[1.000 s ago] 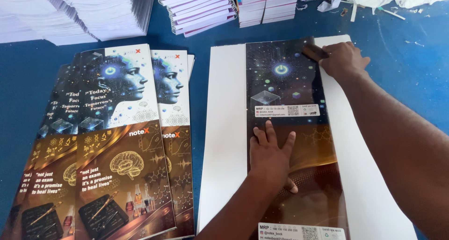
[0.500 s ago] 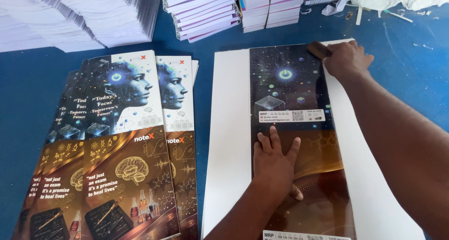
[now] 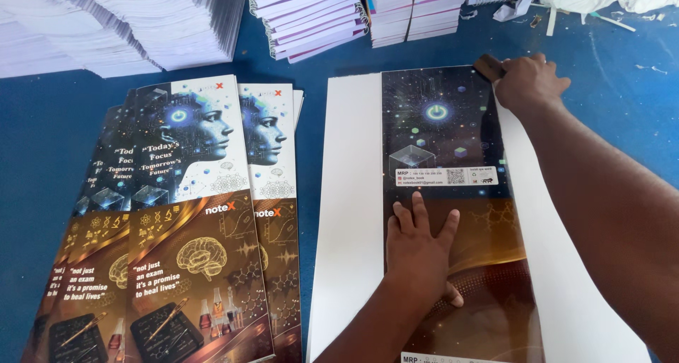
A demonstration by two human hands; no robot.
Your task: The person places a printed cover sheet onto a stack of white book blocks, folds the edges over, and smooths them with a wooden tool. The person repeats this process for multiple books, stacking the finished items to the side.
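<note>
Glossy printed cover sheet [image 3: 453, 193], dark with a starry top half and a brown lower half, lies face up on a larger white sheet [image 3: 350, 214] on the blue surface [image 3: 42, 151]. The left hand [image 3: 419, 253] presses flat on the cover's middle, fingers spread, gripping nothing. The right hand [image 3: 529, 83] is closed around a small dark tool [image 3: 488, 67] at the cover's top right corner. To the left, a fanned pile of printed covers [image 3: 184, 221] lies well apart. Stacks of white paper [image 3: 127, 20] and bound notebooks [image 3: 318, 16] stand at the far edge.
</note>
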